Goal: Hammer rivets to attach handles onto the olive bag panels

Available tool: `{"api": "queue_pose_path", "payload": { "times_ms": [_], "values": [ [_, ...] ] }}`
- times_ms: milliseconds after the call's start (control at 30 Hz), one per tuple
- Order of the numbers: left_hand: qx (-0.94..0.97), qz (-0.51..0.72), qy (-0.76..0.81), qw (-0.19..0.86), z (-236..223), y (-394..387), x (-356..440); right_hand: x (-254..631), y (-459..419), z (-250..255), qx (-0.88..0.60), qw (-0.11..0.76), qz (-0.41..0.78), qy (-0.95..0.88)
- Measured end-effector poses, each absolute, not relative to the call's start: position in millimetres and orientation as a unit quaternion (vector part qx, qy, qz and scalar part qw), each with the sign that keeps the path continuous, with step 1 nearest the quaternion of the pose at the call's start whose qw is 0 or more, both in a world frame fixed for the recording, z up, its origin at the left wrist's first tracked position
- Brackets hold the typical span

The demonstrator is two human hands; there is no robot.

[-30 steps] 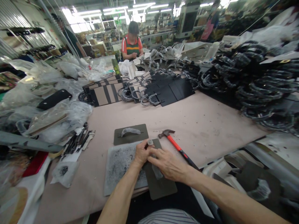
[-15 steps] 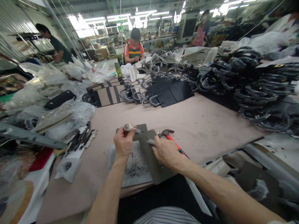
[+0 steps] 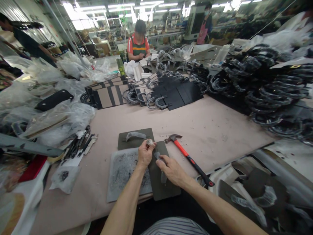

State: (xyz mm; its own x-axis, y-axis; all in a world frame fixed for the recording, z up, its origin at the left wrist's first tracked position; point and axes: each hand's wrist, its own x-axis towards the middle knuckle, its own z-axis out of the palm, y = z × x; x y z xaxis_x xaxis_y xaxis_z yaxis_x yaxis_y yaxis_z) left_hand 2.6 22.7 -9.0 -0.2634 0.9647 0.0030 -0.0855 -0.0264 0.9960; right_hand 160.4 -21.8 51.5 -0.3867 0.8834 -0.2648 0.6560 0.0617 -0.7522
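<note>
Nothing legible is showing anywhere: no word, brand, number or sign. On the handle of the hammer (image 3: 186,154), a small dark mark is interrupting the red part; it may be a printed label, but it is coming out too small to read. On the black pile (image 3: 274,94) at the right, a small yellow patch (image 3: 294,66) is appearing near the top edge, too blurred to be giving any letters.
</note>
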Motion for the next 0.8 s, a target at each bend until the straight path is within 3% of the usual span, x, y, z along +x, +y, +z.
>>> {"api": "queue_pose_path", "payload": {
  "times_ms": [133, 267, 367, 433, 500, 567, 633, 800],
  "values": [
    [0.418, 0.575, 0.538, 0.452, -12, 24, 1, 176, -14, 45, -0.541, 0.174, 0.414, -0.712],
    [0.44, 0.557, 0.545, 0.446, -11, 24, 0, 202, 6, 43, -0.614, 0.194, 0.232, -0.729],
    [0.457, 0.545, 0.554, 0.433, -10, 24, -1, 228, 23, 37, -0.651, 0.123, 0.111, -0.741],
    [0.469, 0.534, 0.561, 0.424, -10, 24, 0, 245, 30, 31, -0.668, 0.032, 0.104, -0.737],
    [0.477, 0.528, 0.566, 0.417, -9, 25, 1, 255, 31, 25, -0.671, -0.039, 0.14, -0.727],
    [0.48, 0.527, 0.572, 0.405, -8, 26, 3, 260, 30, 20, -0.671, -0.055, 0.176, -0.718],
    [0.484, 0.525, 0.583, 0.387, -6, 26, 6, 258, 28, 19, -0.676, -0.026, 0.243, -0.695],
    [0.521, 0.501, 0.609, 0.327, -3, 23, 12, 238, 22, 37, -0.614, 0.117, 0.649, -0.435]
  ]
}}
